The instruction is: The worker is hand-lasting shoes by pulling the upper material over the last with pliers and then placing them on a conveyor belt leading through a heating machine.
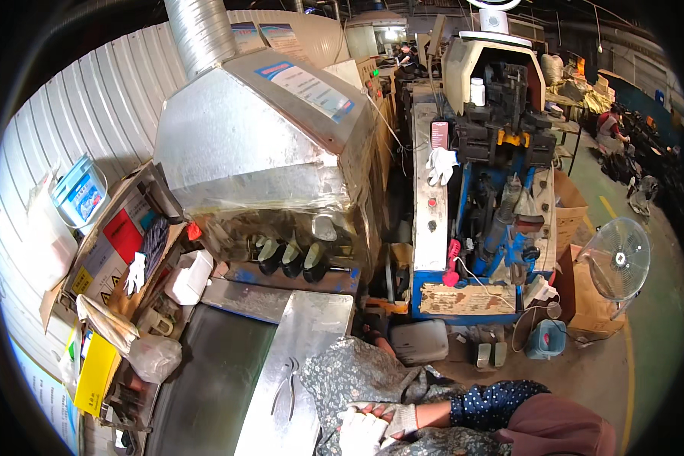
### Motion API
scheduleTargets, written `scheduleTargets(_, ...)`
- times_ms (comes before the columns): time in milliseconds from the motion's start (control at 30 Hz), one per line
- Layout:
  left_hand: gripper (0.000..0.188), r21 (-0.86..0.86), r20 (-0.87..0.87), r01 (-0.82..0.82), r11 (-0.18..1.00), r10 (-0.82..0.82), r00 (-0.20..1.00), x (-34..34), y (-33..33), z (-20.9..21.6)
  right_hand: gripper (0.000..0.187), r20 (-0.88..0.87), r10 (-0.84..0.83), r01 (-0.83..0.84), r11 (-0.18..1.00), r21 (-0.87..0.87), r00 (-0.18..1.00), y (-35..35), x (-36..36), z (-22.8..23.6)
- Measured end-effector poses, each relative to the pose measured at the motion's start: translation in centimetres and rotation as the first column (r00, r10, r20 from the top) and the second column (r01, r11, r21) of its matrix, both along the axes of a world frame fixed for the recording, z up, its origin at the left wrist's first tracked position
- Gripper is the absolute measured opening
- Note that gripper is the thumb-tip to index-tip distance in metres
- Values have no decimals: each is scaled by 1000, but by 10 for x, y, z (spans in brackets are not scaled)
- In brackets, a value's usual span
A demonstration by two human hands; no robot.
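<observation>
My right hand (400,422) comes in from the right in a dotted navy sleeve. It wears a pale glove that leaves the fingertips bare. Its bent fingers press on the white glove (359,435) covering my left hand, low in the middle of the view. Most of the left hand's fingers are hidden. Beneath both hands a dark floral apron (349,380) spreads over my lap. A pair of metal pliers (284,391) lies on the bare metal plate (311,311) to the left of the apron, apart from either hand.
Left of the plate runs a dark conveyor belt (214,380). Several black shoe parts (291,260) stand under the metal hood (243,144). A cluttered shelf (114,304) lines the left wall. Across from me are a blue-framed machine (471,302), a bucket (546,340) and a fan (620,259).
</observation>
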State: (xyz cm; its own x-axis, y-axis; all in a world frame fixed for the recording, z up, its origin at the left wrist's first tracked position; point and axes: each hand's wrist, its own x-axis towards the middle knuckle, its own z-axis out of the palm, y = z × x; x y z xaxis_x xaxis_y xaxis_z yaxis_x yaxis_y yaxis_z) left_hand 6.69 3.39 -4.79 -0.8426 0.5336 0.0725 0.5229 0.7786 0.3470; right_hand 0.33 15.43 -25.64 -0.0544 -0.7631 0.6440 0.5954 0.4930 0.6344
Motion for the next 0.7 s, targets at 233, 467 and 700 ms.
scheduleTargets(233,61,-3,237,54,999,-51,970,-2,-6,46,31,-59,-31,34,999,40,998,10,-1,6)
scheduleTargets(467,48,20,-102,-54,998,56,993,-1,8,-9,30,-86,-53,57,997,47,995,0,11,-4)
scheduleTargets(700,56,0,31,-88,996,88,996,-1,12,-24,30,-104,-77,81,996,35,992,10,-6,17)
